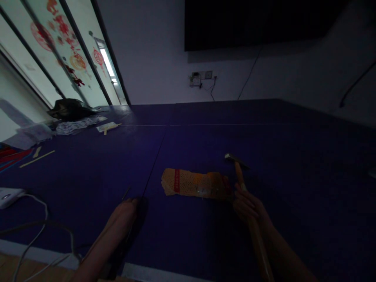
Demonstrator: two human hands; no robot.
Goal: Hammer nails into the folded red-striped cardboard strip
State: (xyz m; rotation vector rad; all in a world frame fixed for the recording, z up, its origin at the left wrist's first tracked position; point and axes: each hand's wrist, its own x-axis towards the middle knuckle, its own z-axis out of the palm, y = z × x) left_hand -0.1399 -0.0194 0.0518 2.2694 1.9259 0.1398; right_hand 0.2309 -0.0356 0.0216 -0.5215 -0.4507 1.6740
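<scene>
My right hand (248, 205) is wrapped around the wooden handle of a hammer (240, 174). The metal hammer head points away from me, just above the table. To its left lies a crumpled tan and orange piece of packaging (186, 182) with dark specks and a red band. My left hand (127, 213) rests low over the table, its fingers curled together. A thin dark stick-like piece (126, 192) shows just beyond those fingers; whether it is in their grasp is hard to see in the dim light.
The dark blue table (194, 145) has a seam running away from me. At left are a white power strip (10, 197) with cables, yellowish strips (37, 159) and red and blue pieces (13, 156). Farther back lie a small white packet (107, 127) and a black bag (70, 109).
</scene>
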